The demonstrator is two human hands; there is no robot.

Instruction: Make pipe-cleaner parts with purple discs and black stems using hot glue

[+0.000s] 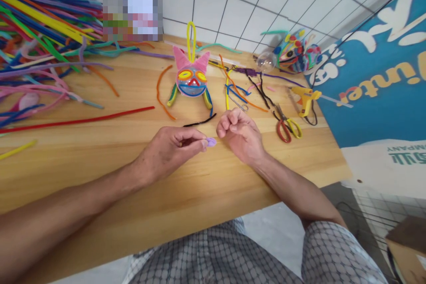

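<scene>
My left hand [173, 148] pinches a small purple coil of pipe cleaner [211, 142] between thumb and fingertips, just above the wooden table. Facing it from the right, my right hand [241, 135] has curled, slightly parted fingers and nothing visible in them. Behind both hands stands a clear ball figure [192, 82] with pink ears, yellow eye rings, a red nose, a blue mouth, striped legs and a yellow loop on top. A short black pipe cleaner [199, 121] lies between the hands and the figure. An orange pipe cleaner [161, 93] curves at the figure's left.
Many loose pipe cleaners [43, 49] pile up at the left. Scissors [288, 128] and a yellow glue gun [304, 99] lie at the right. A colourful decorated figure [296, 53] and a clear ball [266, 61] rest near the tiled wall [229, 0].
</scene>
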